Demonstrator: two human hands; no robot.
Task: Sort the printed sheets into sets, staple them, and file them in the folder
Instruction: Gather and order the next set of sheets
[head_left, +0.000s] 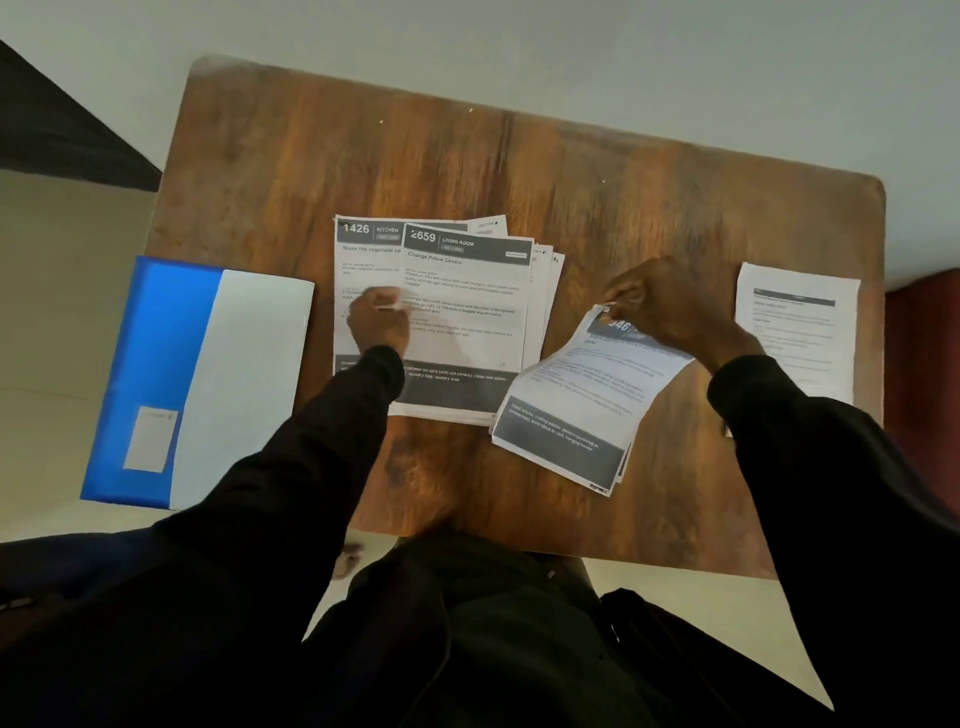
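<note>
Two hands are reaching over the tabletop (467, 156), well apart. The right hand (660, 306) is pinching the top corner of a set (571, 400), holding that end raised while the lower end is lying beside the pile (462, 322). The left hand (379, 322) is resting on the pile, fingers curled at the top sheet's edge; whether it is gripping, I cannot tell. The folder (156, 364) is lying at the left, overhanging the edge. A lone sheet (797, 332) is lying far right.

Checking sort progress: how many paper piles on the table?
4: 1426 sheet under the left hand; 2659 stack overlapping it, centre; bundle pinched by the right hand; lone sheet at the right edge. Sheets underneath may be hidden.
</note>
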